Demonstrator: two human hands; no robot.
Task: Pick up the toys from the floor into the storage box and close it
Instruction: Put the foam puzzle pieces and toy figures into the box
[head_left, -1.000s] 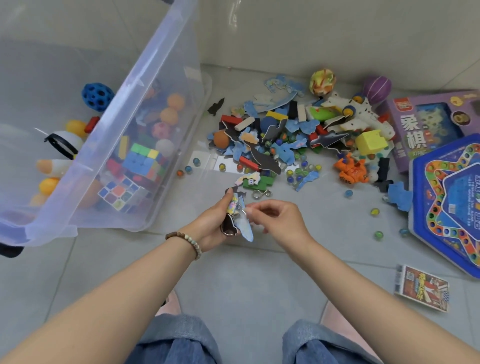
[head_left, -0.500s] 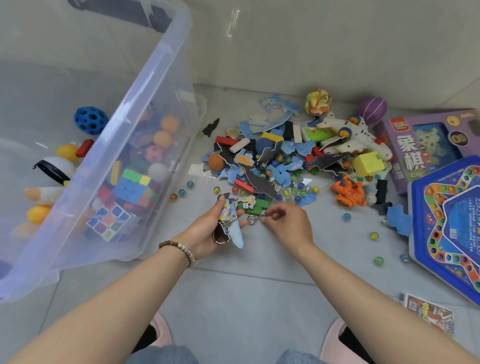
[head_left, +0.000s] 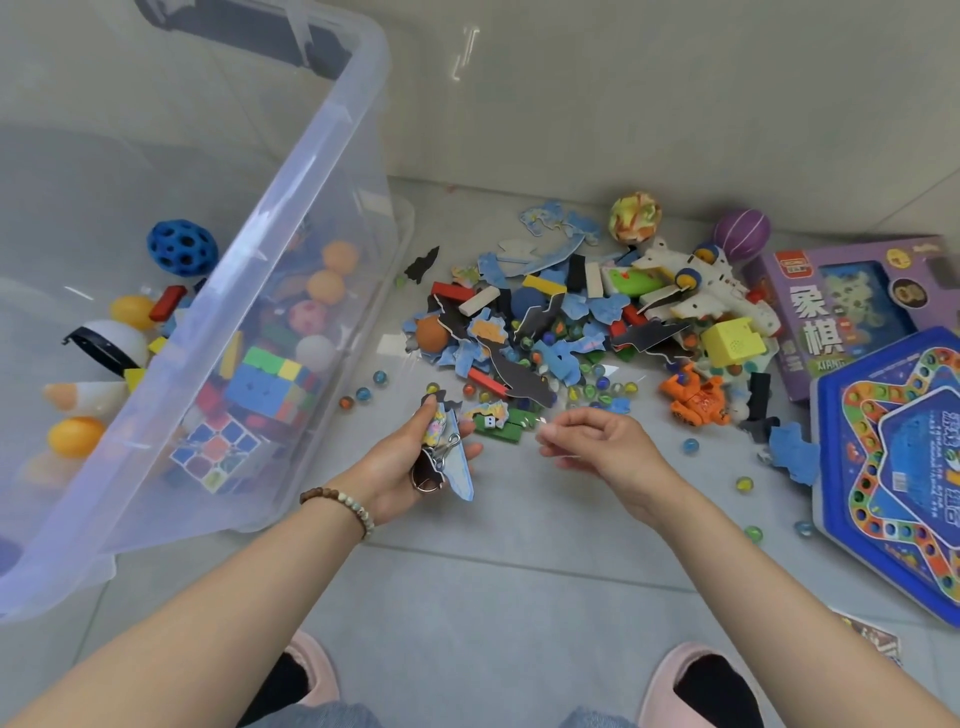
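Note:
My left hand grips a bundle of puzzle pieces and metal rings just in front of the toy pile. Beside it, my right hand hovers over the floor with loosely curled fingers and nothing visible in them. A green block lies between the two hands. The pile holds blue and black puzzle pieces, wooden blocks and marbles. The clear storage box stands open at the left with cubes, balls and eggs inside.
Right of the pile lie an orange robot, a yellow cube, a white plane, a purple ball, a purple game box and a blue game board. Loose marbles dot the floor. The wall rises behind.
My right hand picked up a metal ring from the floor and passed it to the left hand's bundle, then drew back to the right. The camera tilted up slightly.

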